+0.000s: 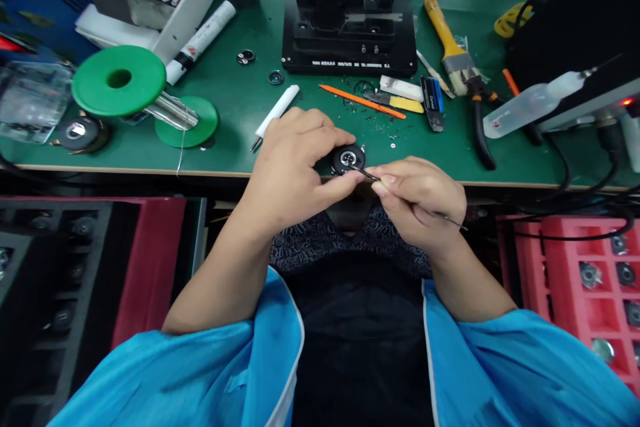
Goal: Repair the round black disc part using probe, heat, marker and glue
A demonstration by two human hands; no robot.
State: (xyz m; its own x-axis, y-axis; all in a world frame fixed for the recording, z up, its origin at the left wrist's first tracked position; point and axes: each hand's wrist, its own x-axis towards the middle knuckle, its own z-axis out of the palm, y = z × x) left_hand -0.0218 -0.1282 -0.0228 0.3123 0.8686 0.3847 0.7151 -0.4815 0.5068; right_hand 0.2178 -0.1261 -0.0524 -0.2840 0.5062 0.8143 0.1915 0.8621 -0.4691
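Note:
A small round black part (349, 156) with a pale ringed centre sits at the front edge of the green bench. My left hand (296, 163) grips it between thumb and forefinger. My right hand (423, 197) pinches a thin dark metal pick (367, 174), whose tip reaches the part's centre. The far end of this tool sticks out behind my right hand. Just beyond my left hand lies a white pen-like tool (277, 113) with a metal tip. What the tip touches is too small to make out.
Behind my hands stands a black press-like fixture (350, 40). An orange stick (363, 101), a cutter (393, 102), pliers (479, 123) and a brush (445, 40) lie to the right. A green solder spool (119, 80) stands left. Pink foam trays (565, 240) hold parts below right.

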